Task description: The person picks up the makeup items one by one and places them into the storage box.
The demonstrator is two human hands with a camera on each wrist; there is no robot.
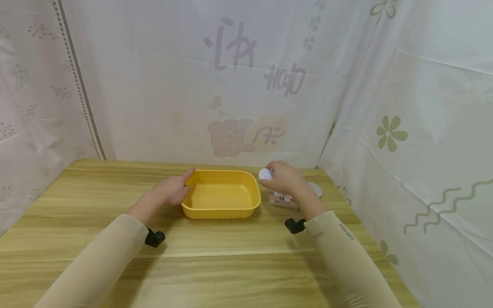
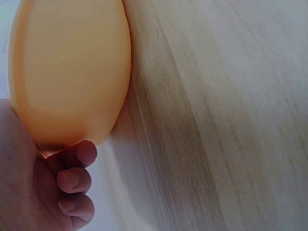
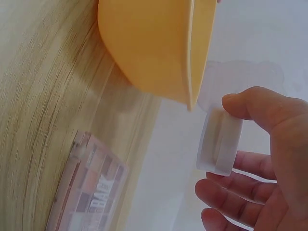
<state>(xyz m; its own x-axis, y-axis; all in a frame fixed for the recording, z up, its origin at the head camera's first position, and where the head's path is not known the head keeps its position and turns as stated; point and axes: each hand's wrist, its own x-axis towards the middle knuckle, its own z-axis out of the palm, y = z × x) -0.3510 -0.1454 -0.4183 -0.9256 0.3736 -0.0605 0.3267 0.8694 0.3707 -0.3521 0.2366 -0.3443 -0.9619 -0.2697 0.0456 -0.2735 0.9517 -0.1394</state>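
A yellow plastic basin (image 1: 219, 214) sits on the wooden table, with nothing inside it in the head view. At its left end, my left hand (image 1: 172, 189) grips the rim, and in the left wrist view the fingers (image 2: 76, 180) curl below the basin's edge. Just off the basin's right end, my right hand (image 1: 285, 177) holds a small round white jar (image 3: 220, 140) between thumb and fingers, tipped on its side. Below that hand lies an eyeshadow palette (image 1: 282, 200) with a clear lid and pink-brown squares.
Partly hidden behind my right wrist is a flat, round, pale thing (image 1: 316, 189). A patterned white curtain (image 1: 165, 94) hangs along the table's back edge and both sides. Bare wooden tabletop (image 1: 215, 265) spreads in front of the basin.
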